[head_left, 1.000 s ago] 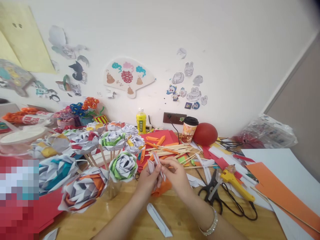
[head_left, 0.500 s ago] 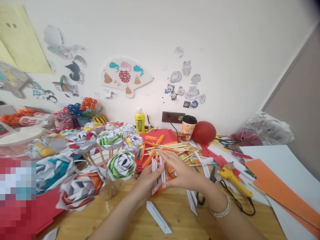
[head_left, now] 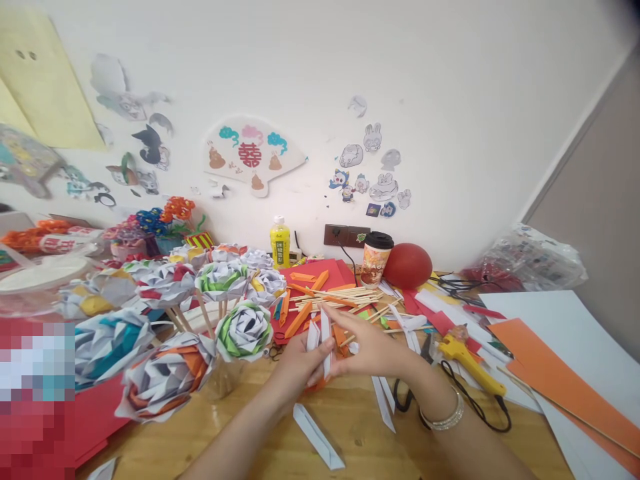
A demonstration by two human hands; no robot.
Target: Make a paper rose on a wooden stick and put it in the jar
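Observation:
My left hand (head_left: pixel 299 361) is closed around two upright folded white paper strips (head_left: pixel 320 340) with an orange folded piece beneath them. My right hand (head_left: pixel 373 347) lies beside it with fingers stretched out, fingertips touching the strips from the right. A silver bracelet (head_left: pixel 443 420) circles my right wrist. One folded white strip (head_left: pixel 319 437) rests on the wooden table (head_left: pixel 240 433) below my hands, and another (head_left: pixel 384 403) lies under my right forearm.
Paper roses on sticks (head_left: pixel 200 313) crowd the left. Behind my hands lie wooden sticks (head_left: pixel 345 297) and orange strips on red paper. Black scissors (head_left: pixel 407 393), a yellow glue gun (head_left: pixel 465 363), orange card (head_left: pixel 555 380), a cup (head_left: pixel 376 257) and a yellow bottle (head_left: pixel 281 241) stand around.
My right hand opened from a pinch at the strips to stretched fingers and shifted right, covering the scissors. The left hand kept hold of the white strips.

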